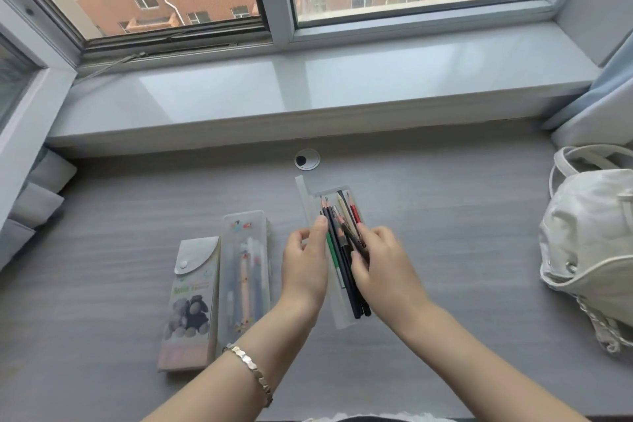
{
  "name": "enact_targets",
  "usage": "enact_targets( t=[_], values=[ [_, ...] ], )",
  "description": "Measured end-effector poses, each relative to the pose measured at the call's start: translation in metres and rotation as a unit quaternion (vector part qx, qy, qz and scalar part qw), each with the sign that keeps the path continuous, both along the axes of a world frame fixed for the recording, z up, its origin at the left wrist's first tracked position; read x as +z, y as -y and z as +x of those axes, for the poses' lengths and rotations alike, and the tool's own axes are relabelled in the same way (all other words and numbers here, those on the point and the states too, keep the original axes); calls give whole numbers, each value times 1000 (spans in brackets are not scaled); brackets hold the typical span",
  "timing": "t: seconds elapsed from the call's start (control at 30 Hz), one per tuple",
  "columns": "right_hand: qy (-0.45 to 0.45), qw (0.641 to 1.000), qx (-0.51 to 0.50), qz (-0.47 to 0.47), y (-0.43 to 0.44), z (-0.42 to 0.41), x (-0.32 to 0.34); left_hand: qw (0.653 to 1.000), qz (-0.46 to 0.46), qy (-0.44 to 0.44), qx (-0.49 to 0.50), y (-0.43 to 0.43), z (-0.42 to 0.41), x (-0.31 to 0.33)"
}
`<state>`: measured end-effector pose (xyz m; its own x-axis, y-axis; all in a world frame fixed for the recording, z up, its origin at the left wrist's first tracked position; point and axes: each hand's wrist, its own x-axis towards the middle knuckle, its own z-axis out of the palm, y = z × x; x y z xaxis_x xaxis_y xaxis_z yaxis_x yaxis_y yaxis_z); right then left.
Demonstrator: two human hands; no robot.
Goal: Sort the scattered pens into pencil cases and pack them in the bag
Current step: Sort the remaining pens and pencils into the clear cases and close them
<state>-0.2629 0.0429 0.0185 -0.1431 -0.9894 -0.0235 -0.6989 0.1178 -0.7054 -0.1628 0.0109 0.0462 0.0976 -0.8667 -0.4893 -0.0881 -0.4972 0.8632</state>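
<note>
- We log the right hand (380,267), fingers wrapped round the pencils (342,250), above the open case (337,322) at bench (102,250) centre.
- Left hand (303,264) pinches that case's edge.
- Bag (589,240) at 3 o'clock; other cases (245,271) at 9 o'clock.

Looks matt, wood-grain laminate: desk (102,284). Glossy, smooth, stone-like: sill (308,89). Frosted translucent plastic: open case (342,320), 2nd case (245,243). Painted wood: pencils (346,272). Crinkled off-white leather-look w/ slight sheen: bag (589,216); metal chain (597,320), shiny metal bracelet (254,374).
</note>
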Motion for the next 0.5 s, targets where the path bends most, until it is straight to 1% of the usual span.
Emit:
enact_targets(
  t=[0.07, 0.13, 0.17, 0.2, 0.23, 0.27, 0.33, 0.37, 0.43, 0.5],
  values=[
    [34, 998, -12, -57, -5, 1, -3, 1000, 2, -8, 11, -1, 1, -1],
    [92, 989, -55, -101, -7, -3, -2, 1000, 3, -28, 13, -2, 4, -2],
    [116, 984, -80, -108, -8, -6, -1, 999, 4, -35, 8, -3, 4, -2],
    [143, 980, -104, -94, -8, -9, -3, 999, 3, -42, 2, -4, 5, -1],
    [184, 974, -120, -56, -9, -11, -4, 999, 3, -45, -2, -5, 6, -1],
    [245, 962, -123, 3, -9, -13, -4, 999, -1, -48, -5, -6, 6, 1],
    [373, 917, -92, 109, -11, -13, -5, 998, -14, -59, -2, -8, 6, 1],
    [414, 897, -79, 134, -13, -10, -5, 998, -22, -62, 1, -9, 6, 2],
    [470, 867, -84, 142, -18, -3, -6, 998, -41, -48, 2, -12, 4, 3],
    [519, 833, -116, 151, -21, 1, -8, 999, -53, -3, -2, -15, 1, 1]
  ],
)
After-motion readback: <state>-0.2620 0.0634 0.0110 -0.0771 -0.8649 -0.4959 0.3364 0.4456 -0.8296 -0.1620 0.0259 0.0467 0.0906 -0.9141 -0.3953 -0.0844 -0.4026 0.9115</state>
